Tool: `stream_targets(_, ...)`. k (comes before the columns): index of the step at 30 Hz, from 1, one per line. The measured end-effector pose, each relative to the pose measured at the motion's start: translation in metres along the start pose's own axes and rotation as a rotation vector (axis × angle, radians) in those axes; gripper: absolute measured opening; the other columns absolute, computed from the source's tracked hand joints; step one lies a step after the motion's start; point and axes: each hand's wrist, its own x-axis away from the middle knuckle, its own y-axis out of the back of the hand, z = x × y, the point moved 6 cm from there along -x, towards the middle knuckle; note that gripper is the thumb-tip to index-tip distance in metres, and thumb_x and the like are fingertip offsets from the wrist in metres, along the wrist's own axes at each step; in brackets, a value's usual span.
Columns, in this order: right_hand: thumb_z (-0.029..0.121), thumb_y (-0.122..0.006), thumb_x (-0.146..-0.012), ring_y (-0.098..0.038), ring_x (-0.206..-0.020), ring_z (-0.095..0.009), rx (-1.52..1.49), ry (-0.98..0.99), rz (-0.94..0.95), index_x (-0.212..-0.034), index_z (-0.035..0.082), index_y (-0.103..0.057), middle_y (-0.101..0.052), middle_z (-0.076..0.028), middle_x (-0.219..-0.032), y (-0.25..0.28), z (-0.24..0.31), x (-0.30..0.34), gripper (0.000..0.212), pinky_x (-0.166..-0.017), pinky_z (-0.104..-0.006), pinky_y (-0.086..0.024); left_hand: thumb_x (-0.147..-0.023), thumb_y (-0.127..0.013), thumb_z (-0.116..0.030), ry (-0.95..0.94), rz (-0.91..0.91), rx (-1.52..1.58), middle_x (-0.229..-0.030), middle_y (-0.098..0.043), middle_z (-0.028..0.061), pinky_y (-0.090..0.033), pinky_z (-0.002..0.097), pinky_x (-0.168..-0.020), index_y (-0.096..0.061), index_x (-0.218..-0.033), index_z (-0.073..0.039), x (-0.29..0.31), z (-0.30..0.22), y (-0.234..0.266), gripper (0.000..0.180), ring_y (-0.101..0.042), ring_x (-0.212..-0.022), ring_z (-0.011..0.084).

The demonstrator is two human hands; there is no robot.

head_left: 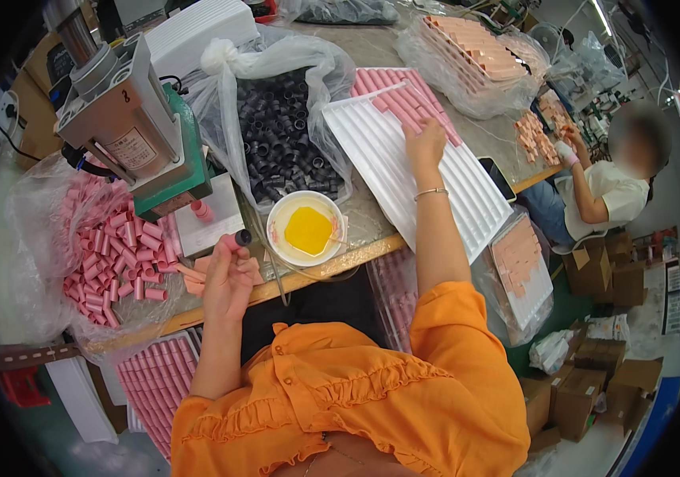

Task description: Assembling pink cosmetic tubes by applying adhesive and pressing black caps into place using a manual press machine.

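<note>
My left hand [229, 280] is closed round a small tube; its dark end [242, 238] sticks out past the fingertips, with a bit of pink below it. Farther right, my right hand [426, 148] reaches over a white ridged tray [391, 171]. Its fingers are closed on a pink tube [414, 123] at the edge of the rows lying in the tray's far part; the fingers partly hide it. A press [129, 119] with a green frame stands left of my hands. Under its head, one pink tube [202, 210] sits on the metal base [216, 226].
A heap of loose pink tubes [117, 266] lies at the left. Behind the yellow-filled bowl [276, 213], a clear bag holds black fittings [280, 135]. A phone [497, 179] lies beside the tray. A co-worker [606, 195] sits at the right, handling peach pieces [532, 135].
</note>
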Motion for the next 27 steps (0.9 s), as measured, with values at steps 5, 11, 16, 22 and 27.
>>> stream_targets(5, 0.034, -0.080, -0.077, -0.062, -0.100, -0.034, 0.168, -0.069, 0.209, -0.100, 0.004, -0.066, -0.066, -0.019, -0.103, -0.037, -0.037, -0.019, 0.041, -0.087, -0.0455, -0.048, -0.100, -0.057, -0.019, -0.061, -0.081, -0.076, -0.100, -0.060, -0.0003, -0.043, 0.0213, -0.069, -0.056, -0.109, -0.010, 0.011, -0.015, 0.004, 0.013, -0.054, -0.087, 0.0087)
stream_targets(11, 0.031, -0.079, -0.081, -0.063, -0.069, -0.022, -0.331, 0.074, 0.238, -0.089, 0.005, -0.065, -0.069, -0.010, -0.086, 0.041, 0.056, 0.016, 0.031, -0.064, -0.0350, -0.050, -0.099, -0.059, -0.015, -0.285, -0.110, -0.371, -0.094, -0.060, 0.0005, -0.040, 0.0204, -0.066, -0.054, -0.104, -0.010, 0.004, -0.033, 0.001, 0.009, -0.053, -0.083, 0.0072)
stream_targets(16, 0.012, -0.082, -0.071, -0.061, -0.071, -0.016, -0.859, 0.465, 0.781, -0.122, 0.008, -0.060, -0.069, -0.004, -0.091, 0.087, 0.203, 0.179, 0.055, -0.067, -0.0294, -0.048, -0.093, -0.066, -0.005, -0.309, -0.077, -0.448, -0.094, -0.061, 0.0025, -0.048, 0.0202, -0.073, -0.052, -0.104, -0.007, 0.015, -0.033, -0.021, 0.019, -0.059, -0.084, 0.0074)
stream_targets(22, 0.010, -0.076, -0.073, -0.059, -0.076, -0.023, -0.811, 0.756, 0.783, -0.115, 0.009, -0.064, -0.067, -0.004, -0.086, 0.083, 0.237, 0.227, 0.045, -0.072, -0.0364, -0.042, -0.086, -0.072, -0.001, -0.378, -0.012, -0.812, -0.097, -0.062, 0.0047, -0.051, 0.0220, -0.075, -0.053, -0.101, -0.004, 0.030, -0.058, -0.016, 0.025, -0.061, -0.088, 0.0080)
stream_targets(27, 0.010, -0.075, -0.073, -0.059, -0.083, -0.029, -0.710, 0.720, 0.876, -0.092, 0.009, -0.067, -0.066, -0.005, -0.080, 0.046, 0.238, 0.235, 0.021, -0.074, -0.0408, -0.041, -0.068, -0.083, -0.005, -0.449, -0.242, -1.493, -0.103, -0.062, 0.0079, -0.050, 0.0283, -0.070, -0.057, -0.113, -0.003, 0.021, -0.095, -0.038, 0.052, -0.064, -0.088, 0.0155)
